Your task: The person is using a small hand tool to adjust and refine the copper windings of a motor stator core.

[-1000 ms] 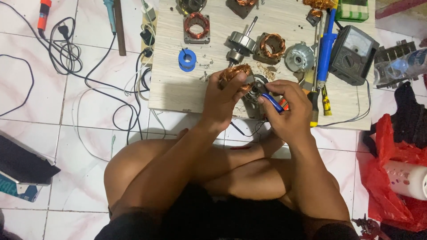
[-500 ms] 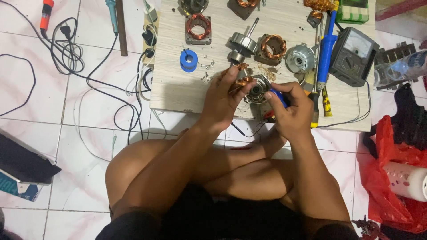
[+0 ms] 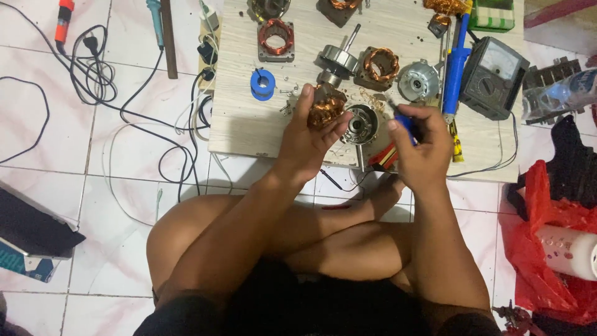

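Note:
My left hand [image 3: 309, 134] grips a motor stator with copper windings [image 3: 325, 107], held over the near edge of a pale wooden board [image 3: 242, 124]. My right hand [image 3: 423, 146] is closed around a blue-handled tool [image 3: 405, 121], its tip aimed toward the stator. Between the hands a round metal motor housing [image 3: 362, 123] lies on the board. My bare knees sit folded just below the board.
The board also carries other copper-wound stators [image 3: 275, 36], a rotor with shaft [image 3: 339, 61], a blue solder spool [image 3: 263, 83], a blue desoldering pump [image 3: 457, 62] and an analog meter [image 3: 494, 78]. Tangled black cables [image 3: 93, 68] lie on white tiles left. A red plastic bag [image 3: 547, 249] sits right.
Both hands have drifted a little apart; the left hand raised the stator slightly up the board, and the right hand moved right with the blue tool.

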